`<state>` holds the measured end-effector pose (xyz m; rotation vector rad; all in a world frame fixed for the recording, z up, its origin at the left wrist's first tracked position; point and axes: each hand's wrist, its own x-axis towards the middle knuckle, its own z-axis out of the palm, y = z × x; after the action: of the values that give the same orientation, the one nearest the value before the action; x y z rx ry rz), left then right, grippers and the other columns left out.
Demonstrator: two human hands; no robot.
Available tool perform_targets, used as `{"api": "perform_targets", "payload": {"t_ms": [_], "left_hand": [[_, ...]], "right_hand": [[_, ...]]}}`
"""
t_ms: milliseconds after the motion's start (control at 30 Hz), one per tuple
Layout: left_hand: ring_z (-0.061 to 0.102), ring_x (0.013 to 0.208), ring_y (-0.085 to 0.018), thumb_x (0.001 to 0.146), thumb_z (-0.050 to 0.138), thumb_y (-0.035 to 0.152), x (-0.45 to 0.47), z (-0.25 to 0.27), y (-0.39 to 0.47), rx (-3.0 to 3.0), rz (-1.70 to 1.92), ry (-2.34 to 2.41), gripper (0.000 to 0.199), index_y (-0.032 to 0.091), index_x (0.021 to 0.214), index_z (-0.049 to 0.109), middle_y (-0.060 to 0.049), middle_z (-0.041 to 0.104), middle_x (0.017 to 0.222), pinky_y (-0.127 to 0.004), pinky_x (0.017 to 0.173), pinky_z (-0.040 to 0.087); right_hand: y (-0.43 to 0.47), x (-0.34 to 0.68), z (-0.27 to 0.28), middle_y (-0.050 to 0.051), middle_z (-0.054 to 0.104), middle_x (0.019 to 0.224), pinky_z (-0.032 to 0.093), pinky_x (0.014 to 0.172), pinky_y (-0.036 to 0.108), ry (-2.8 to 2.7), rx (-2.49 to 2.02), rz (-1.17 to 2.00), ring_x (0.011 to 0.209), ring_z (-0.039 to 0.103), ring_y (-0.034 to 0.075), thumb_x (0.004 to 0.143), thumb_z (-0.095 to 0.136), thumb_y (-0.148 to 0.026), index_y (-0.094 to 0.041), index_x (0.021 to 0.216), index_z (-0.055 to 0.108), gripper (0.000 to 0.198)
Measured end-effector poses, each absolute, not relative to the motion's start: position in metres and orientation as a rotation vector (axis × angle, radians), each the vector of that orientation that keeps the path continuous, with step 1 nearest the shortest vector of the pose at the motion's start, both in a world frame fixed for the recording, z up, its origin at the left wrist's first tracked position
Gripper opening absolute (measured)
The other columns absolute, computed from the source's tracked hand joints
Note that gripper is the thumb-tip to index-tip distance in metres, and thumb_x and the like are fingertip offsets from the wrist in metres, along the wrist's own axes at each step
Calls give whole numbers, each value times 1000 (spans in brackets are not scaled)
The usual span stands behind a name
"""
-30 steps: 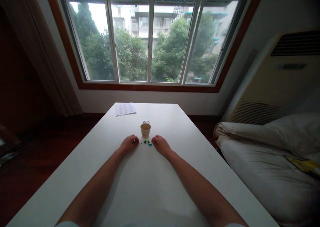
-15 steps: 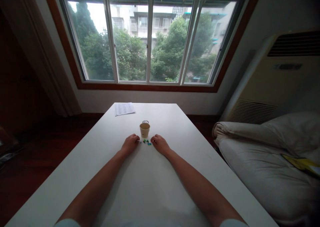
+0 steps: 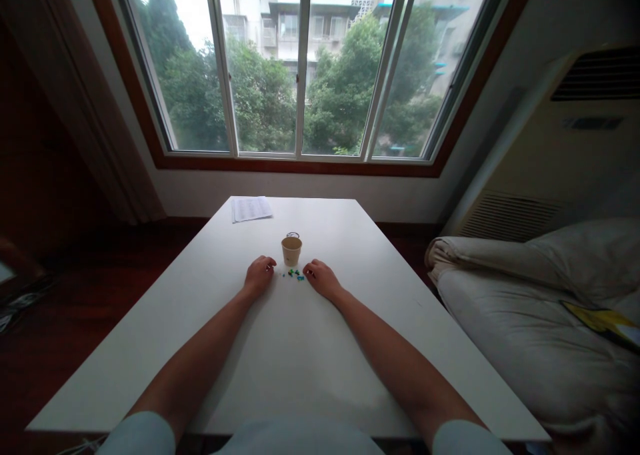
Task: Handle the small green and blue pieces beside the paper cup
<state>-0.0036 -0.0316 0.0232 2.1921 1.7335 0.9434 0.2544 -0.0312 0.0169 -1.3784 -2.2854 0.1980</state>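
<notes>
- Just on the near side of the tan, tapered paper cup (image 3: 291,253) lie the tiny green, blue and dark pieces (image 3: 291,273), loosely scattered; their exact shape is too small to tell.
- Left of these pieces and nearer than the cup, the left hand (image 3: 260,274) rests with fingers curled; whether anything is pinched in it I cannot tell.
- Right of the cup's near side, the right hand (image 3: 321,278) lies with bent fingertips just beside the pieces; I cannot tell whether it grips one or merely touches the surface.
- For bits this small, a thumb-and-forefinger pinch should serve better than a whole-hand grasp, lifting one at a time so that neighbours do not scatter.
- Letting each hand work its own side of the cup would probably save the fingers from crossing.
- Being paper, the cup is likely light; knuckles should stay clear of its wall, since a bump could tip it.
- Under the cup, the smooth white table (image 3: 300,361) probably lets pieces slide, so pressing lightly before pinching may help.
- Behind the cup sits a thin, dark, looped object (image 3: 293,234); farther off to its left lie white printed sheets of paper (image 3: 251,209).
</notes>
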Motion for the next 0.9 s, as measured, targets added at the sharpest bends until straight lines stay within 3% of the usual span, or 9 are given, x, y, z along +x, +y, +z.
{"api": "perform_targets", "payload": {"t_ms": [500,900], "left_hand": [[57,76,-13,84,57,18,-7,24,-30,2385,765,1501,22,21,97,74,-3,64,88,-24,72,45],[60,82,-16,86,60,28,5,33,-40,2474,721,1504,17,23,92,75,-5,67,93,-26,76,46]], "right_hand": [[-30,256,15,4,59,93,39,79,23,-2280,-1348,205,89,54,14,92,54,-15,-21,96,70,18],[-27,256,11,3,59,89,39,78,23,-2238,-1297,189,86,53,15,93,55,-17,-21,93,71,16]]}}
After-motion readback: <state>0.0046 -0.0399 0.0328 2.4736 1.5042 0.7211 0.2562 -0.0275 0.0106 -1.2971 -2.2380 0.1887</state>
